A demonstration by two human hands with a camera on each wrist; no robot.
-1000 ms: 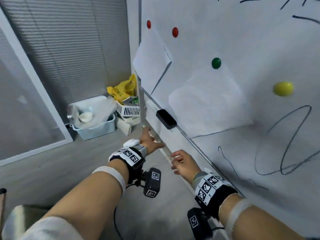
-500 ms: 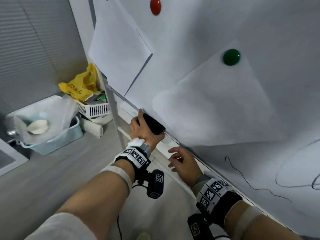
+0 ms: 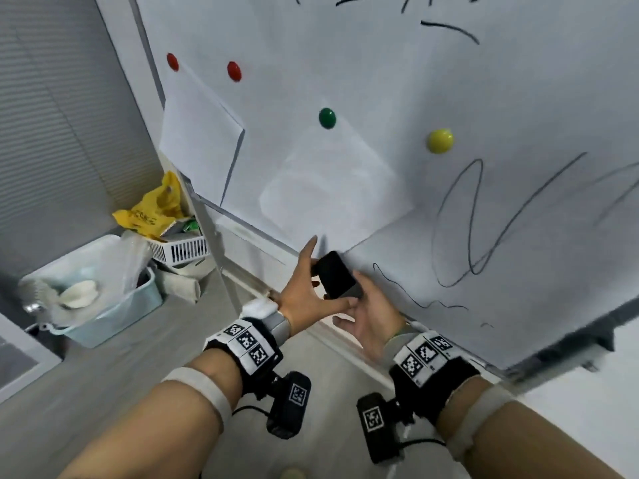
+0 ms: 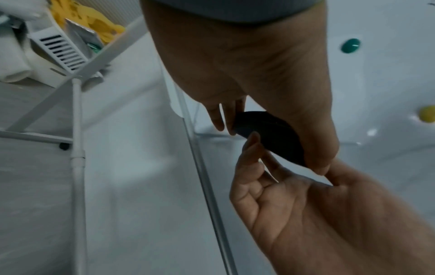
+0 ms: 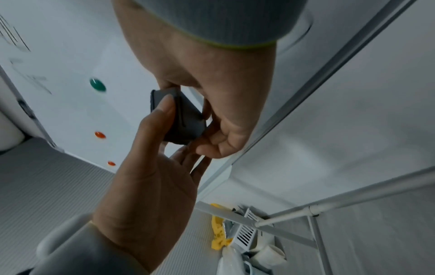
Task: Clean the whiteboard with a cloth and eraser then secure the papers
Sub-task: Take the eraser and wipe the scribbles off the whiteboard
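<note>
Holding the black eraser [image 3: 337,275] between them, the left hand [image 3: 304,299] and right hand [image 3: 371,316] both pinch it just off the whiteboard [image 3: 432,91], below the paper [image 3: 332,195], with open floor [image 3: 114,375] under them and bins [image 3: 103,305] far left.

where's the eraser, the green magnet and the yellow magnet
eraser [image 3: 337,274]: head view, middle of its black top face, held between both hands.
green magnet [image 3: 327,117]: head view, centre of its dome.
yellow magnet [image 3: 440,141]: head view, centre of its dome.
</note>
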